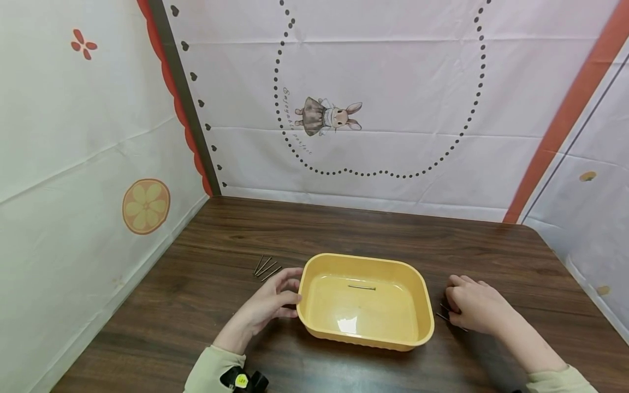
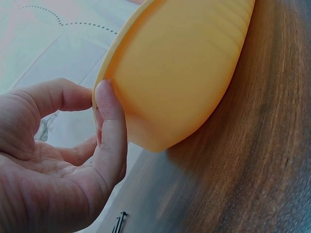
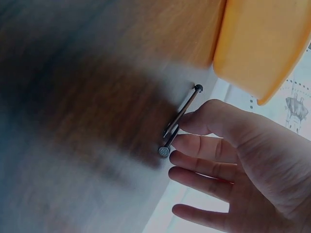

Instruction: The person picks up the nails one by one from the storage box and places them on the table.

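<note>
A yellow plastic tray (image 1: pixel 363 342) stands on the table with one nail (image 1: pixel 361 287) lying in it. My left hand (image 1: pixel 267 300) pinches the tray's left rim; the left wrist view shows the rim (image 2: pixel 98 82) between thumb and finger. To the right of the tray, my right hand (image 1: pixel 476 305) is down at the tabletop. In the right wrist view, its thumb and forefinger pinch a nail (image 3: pixel 171 141) with a flat round head. A second nail (image 3: pixel 187 106) lies right beside it, close to the thumb tip. The other fingers are spread apart.
Several loose nails (image 1: pixel 266 267) lie on the dark wood table (image 1: pixel 236 229) behind my left hand. Printed cloth (image 1: pixel 393 82) hangs along the table's back and sides.
</note>
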A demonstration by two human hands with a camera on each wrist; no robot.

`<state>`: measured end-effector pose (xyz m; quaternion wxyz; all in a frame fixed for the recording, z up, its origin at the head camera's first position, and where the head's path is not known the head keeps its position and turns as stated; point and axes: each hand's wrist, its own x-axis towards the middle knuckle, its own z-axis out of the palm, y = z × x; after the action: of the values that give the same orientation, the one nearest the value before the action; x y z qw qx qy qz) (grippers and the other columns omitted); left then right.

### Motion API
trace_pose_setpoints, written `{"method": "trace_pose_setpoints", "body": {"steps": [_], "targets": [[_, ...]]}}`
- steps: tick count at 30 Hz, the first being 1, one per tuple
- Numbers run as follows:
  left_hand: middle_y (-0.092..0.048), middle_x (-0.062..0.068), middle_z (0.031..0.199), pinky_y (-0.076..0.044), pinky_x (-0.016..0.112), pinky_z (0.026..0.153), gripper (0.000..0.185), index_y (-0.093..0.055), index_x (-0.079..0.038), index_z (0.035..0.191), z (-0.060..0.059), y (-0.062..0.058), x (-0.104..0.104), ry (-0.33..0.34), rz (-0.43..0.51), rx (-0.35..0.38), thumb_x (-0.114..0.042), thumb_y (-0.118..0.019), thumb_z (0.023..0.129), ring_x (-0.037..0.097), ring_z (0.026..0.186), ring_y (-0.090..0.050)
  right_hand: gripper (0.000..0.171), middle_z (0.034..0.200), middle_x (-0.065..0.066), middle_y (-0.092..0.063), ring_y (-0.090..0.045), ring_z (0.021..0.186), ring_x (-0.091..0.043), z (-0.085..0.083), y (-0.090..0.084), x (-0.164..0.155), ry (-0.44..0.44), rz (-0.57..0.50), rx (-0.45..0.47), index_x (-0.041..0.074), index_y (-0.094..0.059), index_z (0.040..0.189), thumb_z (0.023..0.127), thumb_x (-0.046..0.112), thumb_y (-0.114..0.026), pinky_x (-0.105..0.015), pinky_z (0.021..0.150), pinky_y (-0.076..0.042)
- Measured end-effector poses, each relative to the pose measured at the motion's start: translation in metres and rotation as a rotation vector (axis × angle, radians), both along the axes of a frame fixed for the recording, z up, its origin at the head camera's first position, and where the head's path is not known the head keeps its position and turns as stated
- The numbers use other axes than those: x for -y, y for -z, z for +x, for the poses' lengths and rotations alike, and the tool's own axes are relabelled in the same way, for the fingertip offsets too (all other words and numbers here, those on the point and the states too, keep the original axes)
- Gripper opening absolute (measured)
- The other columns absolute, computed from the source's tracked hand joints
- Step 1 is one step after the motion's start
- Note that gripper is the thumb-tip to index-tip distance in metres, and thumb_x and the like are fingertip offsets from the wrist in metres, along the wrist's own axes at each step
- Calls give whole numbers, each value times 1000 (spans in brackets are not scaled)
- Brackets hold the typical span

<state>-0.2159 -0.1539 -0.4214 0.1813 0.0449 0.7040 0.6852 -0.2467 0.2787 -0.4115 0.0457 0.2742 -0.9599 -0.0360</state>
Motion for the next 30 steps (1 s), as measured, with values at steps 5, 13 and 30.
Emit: {"method": "trace_pose_setpoints", "body": {"steps": [5,13,30], "targets": [[-49,14,116,-57,25,65,64,-36,-5,146,0,1,0,-8,-5,4,-4,-61,87,16,79,-64,39,77,8,-41,-42,72,-11,0,0,1,18,-3,13,24,-43,58,64,22,-81,-29,56,-31],[-50,16,117,-57,24,64,63,-36,-4,147,0,1,0,-4,0,5,-4,-60,88,15,78,-64,38,78,8,-44,-44,71,-11,0,1,1,12,-13,-1,24,-43,57,62,22,-81,-29,55,-32],[-49,16,118,-56,23,64,65,-34,-3,148,2,-1,0,0,15,1,-3,-59,88,15,79,-63,38,78,8,-45,-44,72,-11,1,-1,3,28,-17,17,24,-45,57,64,20,-83,-31,55,-34]]}}
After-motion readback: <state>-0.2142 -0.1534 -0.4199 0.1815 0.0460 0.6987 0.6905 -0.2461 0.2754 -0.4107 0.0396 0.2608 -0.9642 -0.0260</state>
